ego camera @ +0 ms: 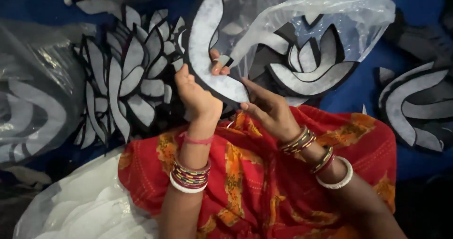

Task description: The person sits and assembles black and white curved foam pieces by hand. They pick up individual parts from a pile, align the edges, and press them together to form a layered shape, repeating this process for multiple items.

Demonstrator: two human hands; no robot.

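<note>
A curved, crescent-shaped cutout (204, 36), pale grey with a black edge, rises from my hands toward the top of the view. My left hand (196, 95) grips its lower part, fingers wrapped around the far edge. My right hand (269, 109) pinches the cutout's lower tip from the right. Both wrists wear several coloured bangles. My lap is covered in red and orange patterned cloth (255, 182).
A large petal-patterned grey and black cutout (125, 78) lies to the left. A clear plastic bag (325, 12) covers similar leaf-shaped pieces (314, 71) at upper right. More pieces (415, 106) lie far right on blue fabric. White sheets (85, 206) sit at lower left.
</note>
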